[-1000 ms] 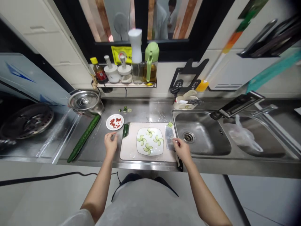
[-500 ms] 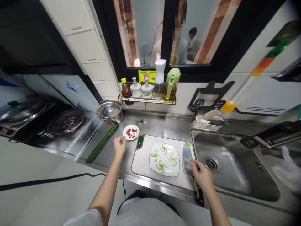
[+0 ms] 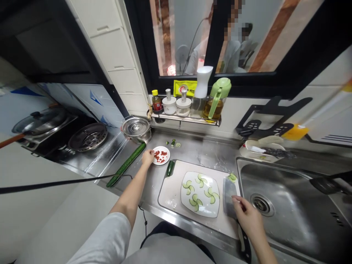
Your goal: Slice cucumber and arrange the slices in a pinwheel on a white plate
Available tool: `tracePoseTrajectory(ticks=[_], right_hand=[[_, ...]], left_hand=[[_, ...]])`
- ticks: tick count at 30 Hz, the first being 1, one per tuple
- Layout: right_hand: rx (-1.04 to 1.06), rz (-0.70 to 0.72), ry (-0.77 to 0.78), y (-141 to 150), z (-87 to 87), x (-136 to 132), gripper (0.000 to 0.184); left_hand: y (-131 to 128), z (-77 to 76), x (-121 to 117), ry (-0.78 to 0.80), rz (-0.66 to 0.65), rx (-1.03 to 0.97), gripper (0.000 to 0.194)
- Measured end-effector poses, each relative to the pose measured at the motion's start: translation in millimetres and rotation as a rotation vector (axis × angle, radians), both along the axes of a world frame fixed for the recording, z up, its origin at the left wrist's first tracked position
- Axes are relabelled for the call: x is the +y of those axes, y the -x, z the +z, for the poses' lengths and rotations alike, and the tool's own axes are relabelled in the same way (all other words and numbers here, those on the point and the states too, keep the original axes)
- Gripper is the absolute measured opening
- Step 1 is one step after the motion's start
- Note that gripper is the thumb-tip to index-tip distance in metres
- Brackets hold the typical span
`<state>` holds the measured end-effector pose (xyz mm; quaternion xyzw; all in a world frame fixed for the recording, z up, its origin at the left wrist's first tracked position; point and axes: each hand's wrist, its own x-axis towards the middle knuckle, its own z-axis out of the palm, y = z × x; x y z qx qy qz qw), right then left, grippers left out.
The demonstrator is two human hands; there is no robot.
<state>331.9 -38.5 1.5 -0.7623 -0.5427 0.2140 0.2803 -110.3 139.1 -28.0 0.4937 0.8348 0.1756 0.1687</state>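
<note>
The left hand [image 3: 147, 157] is at the left rim of the small plate [image 3: 167, 160], its fingers bent and drawn close together; whether they grip the rim or the red bits [image 3: 160, 156] on it cannot be told. The right hand [image 3: 249, 217] is half open over the knife [image 3: 229, 194], its thumb and fingers loosely curled with a gap between them and no hold visible; whether it touches the blade is unclear.

The knife lies along the right side of the board [image 3: 169, 191], its black handle reaching past the near edge. Beside the blade's far end are green slices [image 3: 232, 178]. The big plate [image 3: 200, 187] sits on the board, bearing four pinwheels [image 3: 195, 202] of thin green slices. A short cucumber piece [image 3: 170, 168] lies at the board's far left corner.

The small plate rests on the steel counter [image 3: 189, 149], just beyond that piece and to its left. Farther left, a long cucumber [image 3: 126, 164] slants toward the lidded pot [image 3: 136, 128]. Small scraps [image 3: 173, 143] lie beyond the small plate. The sink [image 3: 286, 216] is right of the board.
</note>
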Motion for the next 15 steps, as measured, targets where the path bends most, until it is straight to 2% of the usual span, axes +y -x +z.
tracePoseTrajectory(ticks=[6, 15], right_hand=[[0.009, 0.022, 0.037, -0.3, -3.5, 2.6, 0.049], [-0.044, 0.044, 0.116, -6.2, -4.8, 1.6, 0.055]], left_hand=[[-1.3, -9.9, 24.4, 0.067, -0.047, 0.049, 0.022], [7.0, -14.5, 40.0, 0.11, -0.186, 0.128, 0.017]])
